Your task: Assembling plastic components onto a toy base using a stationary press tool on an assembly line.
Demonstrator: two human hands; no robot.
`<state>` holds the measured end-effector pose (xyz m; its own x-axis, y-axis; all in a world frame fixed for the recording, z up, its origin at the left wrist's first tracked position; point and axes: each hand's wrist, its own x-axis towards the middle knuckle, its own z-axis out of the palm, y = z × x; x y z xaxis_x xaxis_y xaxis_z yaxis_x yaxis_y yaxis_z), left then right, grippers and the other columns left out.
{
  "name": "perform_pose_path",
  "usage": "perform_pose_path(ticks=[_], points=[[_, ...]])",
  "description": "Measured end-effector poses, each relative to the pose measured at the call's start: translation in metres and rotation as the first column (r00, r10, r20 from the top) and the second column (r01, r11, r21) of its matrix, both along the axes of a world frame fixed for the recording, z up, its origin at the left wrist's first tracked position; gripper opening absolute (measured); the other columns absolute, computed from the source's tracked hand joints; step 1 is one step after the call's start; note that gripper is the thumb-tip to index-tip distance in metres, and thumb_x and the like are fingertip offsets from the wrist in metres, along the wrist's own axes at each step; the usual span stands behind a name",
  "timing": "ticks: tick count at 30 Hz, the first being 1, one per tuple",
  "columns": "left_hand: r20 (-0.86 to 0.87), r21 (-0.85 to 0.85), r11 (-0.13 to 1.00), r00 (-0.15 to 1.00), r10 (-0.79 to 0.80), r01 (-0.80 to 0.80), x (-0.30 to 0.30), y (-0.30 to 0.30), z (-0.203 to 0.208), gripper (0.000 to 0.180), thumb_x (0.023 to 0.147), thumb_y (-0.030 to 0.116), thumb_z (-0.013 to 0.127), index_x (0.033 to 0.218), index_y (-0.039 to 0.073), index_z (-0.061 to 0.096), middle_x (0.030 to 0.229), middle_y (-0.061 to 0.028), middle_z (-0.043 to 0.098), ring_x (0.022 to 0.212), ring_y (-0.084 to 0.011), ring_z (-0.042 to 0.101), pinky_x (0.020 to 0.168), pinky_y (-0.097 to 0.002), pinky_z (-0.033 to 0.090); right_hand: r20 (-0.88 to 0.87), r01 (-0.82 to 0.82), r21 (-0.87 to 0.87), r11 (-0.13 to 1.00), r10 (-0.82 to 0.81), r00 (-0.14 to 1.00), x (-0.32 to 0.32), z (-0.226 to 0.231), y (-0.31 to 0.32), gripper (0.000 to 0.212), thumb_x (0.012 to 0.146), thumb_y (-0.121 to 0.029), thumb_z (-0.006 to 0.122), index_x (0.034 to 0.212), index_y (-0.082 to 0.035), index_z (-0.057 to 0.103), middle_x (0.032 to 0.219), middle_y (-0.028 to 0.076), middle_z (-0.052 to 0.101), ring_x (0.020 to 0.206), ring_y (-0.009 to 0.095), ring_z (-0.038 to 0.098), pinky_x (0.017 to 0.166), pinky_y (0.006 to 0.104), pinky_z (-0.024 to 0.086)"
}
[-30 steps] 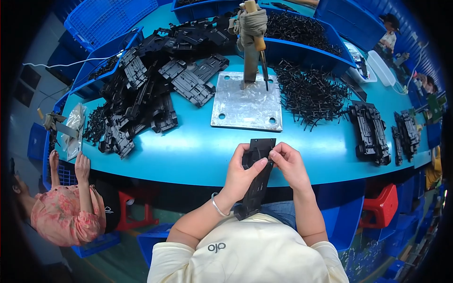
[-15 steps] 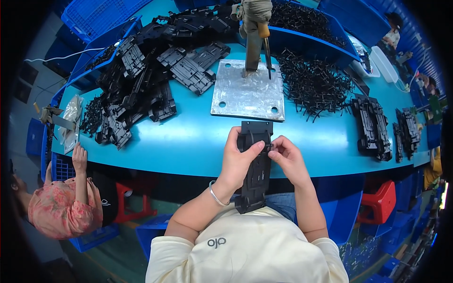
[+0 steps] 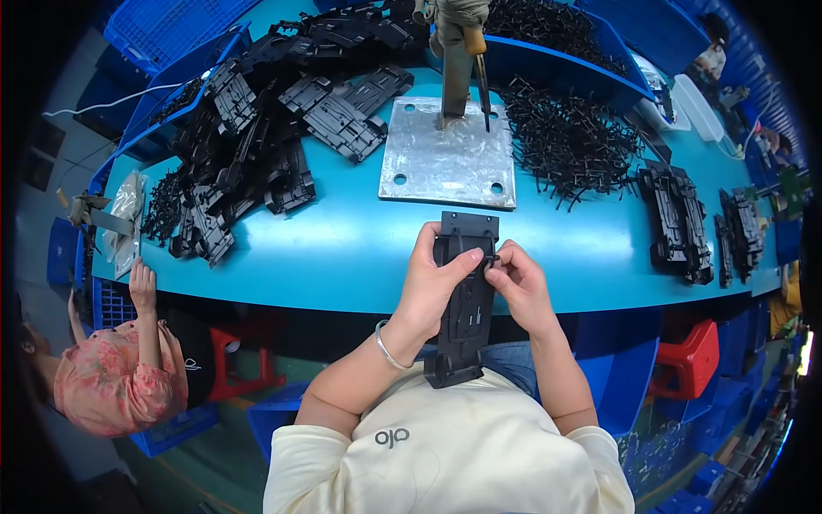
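A long black plastic frame (image 3: 463, 317) stands on end between my chest and the edge of the blue table (image 3: 342, 257). My left hand (image 3: 432, 287) grips its left side, thumb across the front. My right hand (image 3: 520, 287) pinches a small black clip against the frame's right edge near the top. A pile of such small black clips (image 3: 565, 137) lies on the table ahead to the right. A heap of black plastic frames (image 3: 257, 146) lies ahead to the left.
A grey metal base plate (image 3: 449, 163) with an upright post (image 3: 456, 60) stands mid-table. Stacked black frames (image 3: 681, 223) sit at the right. Blue bins (image 3: 599, 60) line the back. A person in a pink top (image 3: 116, 377) crouches at the lower left. A red stool (image 3: 685, 360) stands under the table.
The frame has risen and tipped more upright in my hands. My right hand has moved up its right edge to the clip near the top.
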<state>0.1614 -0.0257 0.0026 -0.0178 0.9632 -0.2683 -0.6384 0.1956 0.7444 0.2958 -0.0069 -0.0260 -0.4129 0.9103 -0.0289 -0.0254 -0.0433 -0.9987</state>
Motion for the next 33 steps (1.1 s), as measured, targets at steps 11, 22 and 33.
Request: perform_pose_path(ticks=[11,22,33], points=[[0.062,0.06,0.997,0.997,0.039,-0.043,-0.001,-0.002,0.0,0.025,0.073,0.001,0.05,0.092,0.003,0.033,0.082,-0.009,0.051,0.069,-0.0116,0.052,0.059,-0.0224,0.045,0.156,0.043,0.42,0.907,-0.119,0.981,-0.013,0.01,-0.007,0.029,0.067,0.003,0.051,0.094,-0.008,0.048,0.074,0.004,0.038,0.06,0.013,0.038,0.056,0.0218,0.034],[0.102,0.032,0.999,0.994,0.035,-0.038,-0.003,-0.004,0.003,0.027,0.073,0.003,0.051,0.094,0.003,0.034,0.083,-0.0089,0.05,0.071,-0.0122,0.052,0.059,-0.0231,0.046,-0.272,-0.002,-0.222,0.975,-0.06,0.96,-0.02,0.021,0.0,0.052,0.064,-0.003,0.06,0.108,-0.003,0.032,0.1,0.009,0.043,0.093,0.016,0.043,0.079,0.0277,0.037],[-0.232,0.137,0.99,0.973,0.012,0.02,-0.011,-0.001,-0.001,0.029,0.073,0.008,0.054,0.094,0.001,0.036,0.082,-0.0077,0.051,0.071,-0.0101,0.051,0.06,-0.0207,0.044,-0.296,-0.038,-0.34,0.94,-0.068,0.953,-0.027,0.014,-0.001,0.044,0.067,-0.002,0.059,0.103,0.0,0.035,0.096,0.008,0.045,0.09,0.014,0.044,0.077,0.0267,0.039]])
